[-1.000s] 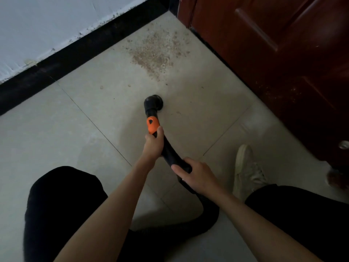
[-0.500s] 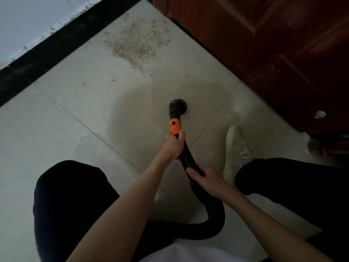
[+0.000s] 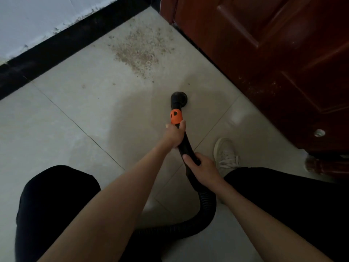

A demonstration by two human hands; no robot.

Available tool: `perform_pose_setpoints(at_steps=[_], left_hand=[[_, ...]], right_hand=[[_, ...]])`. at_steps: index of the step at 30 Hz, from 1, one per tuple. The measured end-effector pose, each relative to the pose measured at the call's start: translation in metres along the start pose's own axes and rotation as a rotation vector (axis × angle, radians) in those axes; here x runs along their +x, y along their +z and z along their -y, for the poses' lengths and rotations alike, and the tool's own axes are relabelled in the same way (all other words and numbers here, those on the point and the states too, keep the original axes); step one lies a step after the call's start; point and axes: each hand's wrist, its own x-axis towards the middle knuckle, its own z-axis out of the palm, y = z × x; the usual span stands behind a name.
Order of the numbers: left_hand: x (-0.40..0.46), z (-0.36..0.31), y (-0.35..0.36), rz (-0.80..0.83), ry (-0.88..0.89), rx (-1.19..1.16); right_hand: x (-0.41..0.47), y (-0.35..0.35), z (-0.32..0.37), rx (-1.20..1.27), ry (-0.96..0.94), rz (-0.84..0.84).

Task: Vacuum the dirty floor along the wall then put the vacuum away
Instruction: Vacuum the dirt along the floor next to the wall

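Note:
A patch of brown crumbs and dust (image 3: 138, 49) lies on the pale tile floor (image 3: 75, 114) in the corner between the black skirting and the door. The black vacuum nozzle (image 3: 179, 98) sits on the floor a little short of that patch. Behind it runs an orange collar (image 3: 176, 116) and a black tube. My left hand (image 3: 174, 135) grips the tube just behind the collar. My right hand (image 3: 203, 165) grips it lower down. The ribbed black hose (image 3: 206, 207) curls back under my arms; the vacuum body is out of view.
A white wall with a black skirting board (image 3: 62, 44) runs along the far left. A dark red wooden door (image 3: 273, 63) stands on the right with a round metal stop (image 3: 319, 132). My white shoe (image 3: 225, 154) rests beside the hose; my knees in black fill the bottom.
Over the last second the nozzle slid back and to the right, away from the dirt, and my view swung left and then back.

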Motion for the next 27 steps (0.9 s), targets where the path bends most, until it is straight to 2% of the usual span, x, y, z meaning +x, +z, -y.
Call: perform_pose_setpoints(at_steps=[5, 12, 20, 27], left_hand=[[0.016, -0.009, -0.037, -0.116, -0.007, -0.013], [0.036, 0.001, -0.076, -0.257, -0.022, -0.102], [0.053, -0.034, -0.094, -0.355, -0.044, -0.311], [0.078, -0.07, -0.1, -0.426, -0.029, -0.398]], right_hand=[[0.028, 0.004, 0.033, -0.03, -0.072, 0.086], [0.057, 0.013, 0.067, -0.207, -0.186, 0.204], [0.111, -0.022, 0.12, -0.384, -0.309, 0.383], [0.164, -0.041, 0.142, -0.408, -0.422, 0.457]])
